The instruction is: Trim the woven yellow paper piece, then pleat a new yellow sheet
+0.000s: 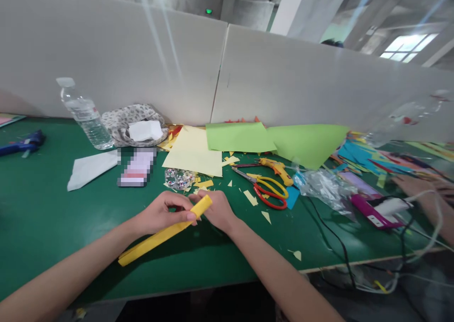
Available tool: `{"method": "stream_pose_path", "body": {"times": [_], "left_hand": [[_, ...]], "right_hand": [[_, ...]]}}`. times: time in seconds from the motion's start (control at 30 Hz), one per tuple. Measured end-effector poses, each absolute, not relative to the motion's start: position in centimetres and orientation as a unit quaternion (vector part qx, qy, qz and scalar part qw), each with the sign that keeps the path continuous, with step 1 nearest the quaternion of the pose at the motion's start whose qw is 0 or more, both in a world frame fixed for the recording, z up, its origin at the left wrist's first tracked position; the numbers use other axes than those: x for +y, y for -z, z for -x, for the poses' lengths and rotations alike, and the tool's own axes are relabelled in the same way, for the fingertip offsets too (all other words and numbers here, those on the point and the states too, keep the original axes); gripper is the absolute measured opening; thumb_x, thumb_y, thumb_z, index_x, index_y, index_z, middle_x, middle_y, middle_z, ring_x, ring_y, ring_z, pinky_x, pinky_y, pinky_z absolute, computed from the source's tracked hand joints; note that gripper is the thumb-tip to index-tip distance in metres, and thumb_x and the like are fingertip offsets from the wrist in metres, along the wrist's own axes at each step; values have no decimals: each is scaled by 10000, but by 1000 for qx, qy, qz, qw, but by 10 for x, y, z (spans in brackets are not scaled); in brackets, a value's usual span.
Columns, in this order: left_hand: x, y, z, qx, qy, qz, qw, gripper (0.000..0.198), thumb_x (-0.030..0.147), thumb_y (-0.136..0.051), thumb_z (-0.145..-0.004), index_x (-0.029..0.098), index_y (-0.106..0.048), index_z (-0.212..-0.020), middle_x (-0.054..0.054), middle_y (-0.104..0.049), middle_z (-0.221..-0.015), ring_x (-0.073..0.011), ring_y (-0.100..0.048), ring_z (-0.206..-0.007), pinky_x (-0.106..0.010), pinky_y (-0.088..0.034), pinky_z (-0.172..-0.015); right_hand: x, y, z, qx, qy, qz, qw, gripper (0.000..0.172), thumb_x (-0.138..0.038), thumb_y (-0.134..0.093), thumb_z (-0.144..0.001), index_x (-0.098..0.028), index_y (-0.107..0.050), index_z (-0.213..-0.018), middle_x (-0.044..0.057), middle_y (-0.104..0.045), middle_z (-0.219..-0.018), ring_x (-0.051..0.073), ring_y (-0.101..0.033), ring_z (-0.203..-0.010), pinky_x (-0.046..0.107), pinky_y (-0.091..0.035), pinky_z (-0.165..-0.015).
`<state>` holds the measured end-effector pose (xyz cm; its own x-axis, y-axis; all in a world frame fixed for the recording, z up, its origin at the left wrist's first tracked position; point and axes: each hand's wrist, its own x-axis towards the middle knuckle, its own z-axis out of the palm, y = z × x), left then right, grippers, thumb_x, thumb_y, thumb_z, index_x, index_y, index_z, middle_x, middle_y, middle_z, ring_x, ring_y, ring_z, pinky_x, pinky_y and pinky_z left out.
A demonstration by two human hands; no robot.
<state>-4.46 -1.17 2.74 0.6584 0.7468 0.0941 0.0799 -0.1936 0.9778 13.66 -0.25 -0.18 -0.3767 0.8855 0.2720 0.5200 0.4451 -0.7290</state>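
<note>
A long folded yellow paper strip [161,236] lies slanted over the green table [42,218], its far end raised between my hands. My left hand [166,212] is closed, pinching the strip near its upper end. My right hand [217,209] is closed too, fingers curled on the strip's tip from the right side. Both hands meet just in front of a small pile of clear beads [178,178] and yellow paper scraps [204,184].
Red-and-yellow scissors [266,188], a yellow glue gun [277,168], pale yellow [193,152] and green paper sheets [241,136], a water bottle [85,115], a phone [136,168], white folded paper [92,168], a patterned pouch [134,122]. Cables and another person's hand [427,194] at right. A white partition stands behind.
</note>
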Motion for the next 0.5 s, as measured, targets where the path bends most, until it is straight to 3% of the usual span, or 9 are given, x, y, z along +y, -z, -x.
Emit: {"method": "stream_pose_path", "body": {"times": [0.17,0.3,0.5], "left_hand": [[2,-18,49,362,-262,-680,581,219,352,-579,-797,152,-632,-724,-10,-631,-706,-111,-543,-656,-211,-403,-619],[6,-19,50,356,-232,-698,577,227,368,-551,-812,162,-629,-762,-14,-625,-751,-126,-553,-719,-237,-416,-691],[1,-14,47,357,-197,-699,588,241,380,-586,-773,162,-628,-870,-20,-627,-792,-144,-556,-716,-241,-430,-655]], "right_hand": [[-3,-3,-140,-695,-374,432,437,509,-529,-221,-903,-199,-479,-615,-46,-350,-431,103,-362,-420,237,-286,-473],[-4,-10,-140,-687,-428,424,408,393,-503,-379,-876,-201,-466,-641,-53,-373,-460,88,-352,-428,228,-276,-453],[-5,-14,-136,-707,-450,405,365,393,-468,-392,-878,-193,-432,-600,-45,-383,-505,84,-352,-481,220,-281,-461]]}}
